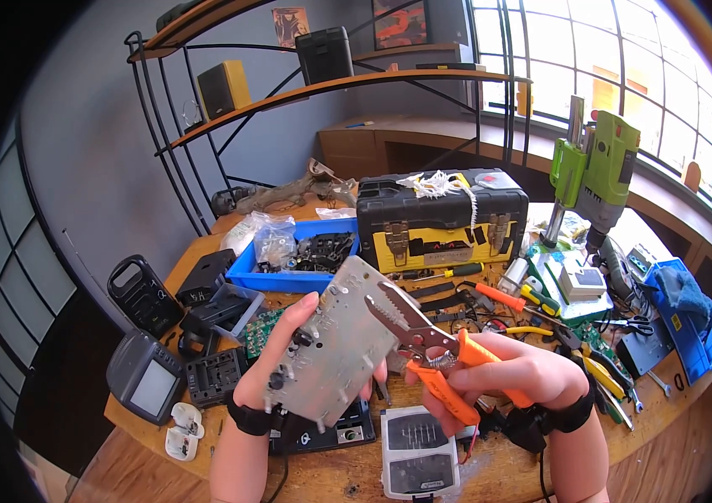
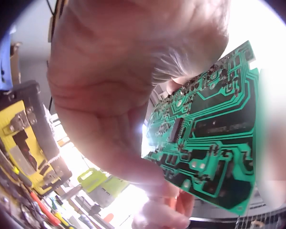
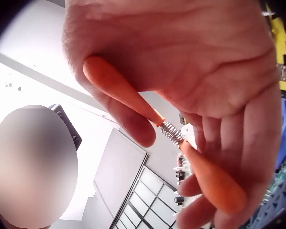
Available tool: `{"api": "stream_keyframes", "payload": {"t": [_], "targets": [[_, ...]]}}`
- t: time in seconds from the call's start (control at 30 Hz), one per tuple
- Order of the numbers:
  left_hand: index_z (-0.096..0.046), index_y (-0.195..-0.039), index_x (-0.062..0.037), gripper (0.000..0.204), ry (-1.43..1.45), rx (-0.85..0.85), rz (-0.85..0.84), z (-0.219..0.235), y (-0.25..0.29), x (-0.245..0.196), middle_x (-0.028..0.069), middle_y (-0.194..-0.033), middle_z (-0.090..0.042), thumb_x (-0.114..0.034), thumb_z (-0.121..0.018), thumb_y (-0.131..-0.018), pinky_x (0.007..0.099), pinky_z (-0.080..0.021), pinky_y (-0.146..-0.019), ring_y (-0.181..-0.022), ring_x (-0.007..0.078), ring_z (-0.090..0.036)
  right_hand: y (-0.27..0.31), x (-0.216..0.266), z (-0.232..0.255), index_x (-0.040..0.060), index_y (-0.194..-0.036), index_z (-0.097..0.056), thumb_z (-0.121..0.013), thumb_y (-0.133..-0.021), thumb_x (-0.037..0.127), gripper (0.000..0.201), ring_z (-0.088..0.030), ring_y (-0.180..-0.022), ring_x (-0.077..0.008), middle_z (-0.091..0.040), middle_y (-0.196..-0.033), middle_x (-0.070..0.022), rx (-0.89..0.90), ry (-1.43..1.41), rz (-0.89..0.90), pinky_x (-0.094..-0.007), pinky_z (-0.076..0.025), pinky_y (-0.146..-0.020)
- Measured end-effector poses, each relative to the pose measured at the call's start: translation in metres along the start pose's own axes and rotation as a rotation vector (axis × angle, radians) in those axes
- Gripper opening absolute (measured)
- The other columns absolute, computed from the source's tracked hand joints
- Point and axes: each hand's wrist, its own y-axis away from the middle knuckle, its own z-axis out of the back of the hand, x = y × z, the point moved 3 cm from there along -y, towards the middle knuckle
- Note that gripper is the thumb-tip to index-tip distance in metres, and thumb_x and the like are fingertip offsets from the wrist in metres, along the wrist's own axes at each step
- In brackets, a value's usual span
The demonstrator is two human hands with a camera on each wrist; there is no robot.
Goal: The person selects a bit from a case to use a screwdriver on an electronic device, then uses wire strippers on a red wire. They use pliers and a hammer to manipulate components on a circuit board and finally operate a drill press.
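Note:
In the head view my left hand (image 1: 265,362) holds a circuit board (image 1: 343,339) by its left edge, thumb at the top. Its pale grey face, with small parts standing on it, is turned toward the head camera. The left wrist view shows the green traced face of the same circuit board (image 2: 209,129), with a dark chip. My right hand (image 1: 532,369) grips wire strippers (image 1: 431,344) by the orange handles. Their dark serrated jaws are over the board's right part in this view. A coil spring (image 3: 171,133) sits between the spread handles in the right wrist view.
A black and yellow toolbox (image 1: 448,222) stands behind the hands, beside a blue tray (image 1: 289,278) of black parts. At the right are a green drill press (image 1: 599,168) and scattered hand tools. A white and dark case (image 1: 419,453) lies at the table's front.

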Motion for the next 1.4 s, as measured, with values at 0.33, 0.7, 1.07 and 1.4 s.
{"api": "stream_keyframes", "payload": {"t": [0.33,0.7,1.07,1.4], "targets": [[-0.053,-0.142,0.0065,0.084,0.27,0.12,0.201,0.002,0.013,0.008,0.0378,-0.101,-0.068,-0.064,-0.037,-0.099,0.0455,-0.058,-0.052,-0.072,0.0454,-0.071,0.017,0.005,0.013,-0.0013,-0.151,-0.039,-0.054,-0.106,0.024,0.054,-0.069,-0.097,-0.0209,-0.069,-0.115,-0.0173,0.08,-0.071,0.099,-0.0337,-0.055,-0.085],[-0.057,-0.137,0.0071,0.081,0.145,0.125,0.268,0.014,0.018,0.013,0.038,-0.096,-0.069,-0.062,-0.039,-0.099,0.0415,-0.061,-0.054,-0.068,0.0409,-0.072,0.003,-0.014,0.018,-0.0048,-0.141,-0.046,-0.055,-0.099,0.021,0.051,-0.066,-0.088,-0.0245,-0.068,-0.105,-0.0218,0.213,-0.046,-0.071,-0.0359,-0.053,-0.081],[-0.05,-0.146,0.0062,0.078,0.196,0.038,0.179,0.001,0.014,0.004,0.0366,-0.108,-0.068,-0.057,-0.036,-0.104,0.0406,-0.062,-0.062,-0.082,0.0386,-0.074,-0.006,-0.011,0.01,-0.0018,-0.142,-0.047,-0.054,-0.096,0.014,0.049,-0.067,-0.087,-0.0219,-0.068,-0.101,-0.0144,-0.031,0.012,0.029,-0.0323,-0.051,-0.077],[-0.025,-0.163,-0.0049,0.073,-0.481,0.141,-0.15,-0.014,-0.003,-0.01,0.0298,-0.137,-0.062,-0.019,-0.06,-0.101,0.044,-0.057,-0.097,-0.126,0.0339,-0.065,-0.016,-0.027,0.026,0.0045,-0.14,-0.046,-0.053,-0.101,0.013,0.041,-0.068,-0.104,-0.0311,-0.063,-0.117,-0.0142,-0.33,-0.442,0.177,-0.0474,-0.058,-0.093]]}}
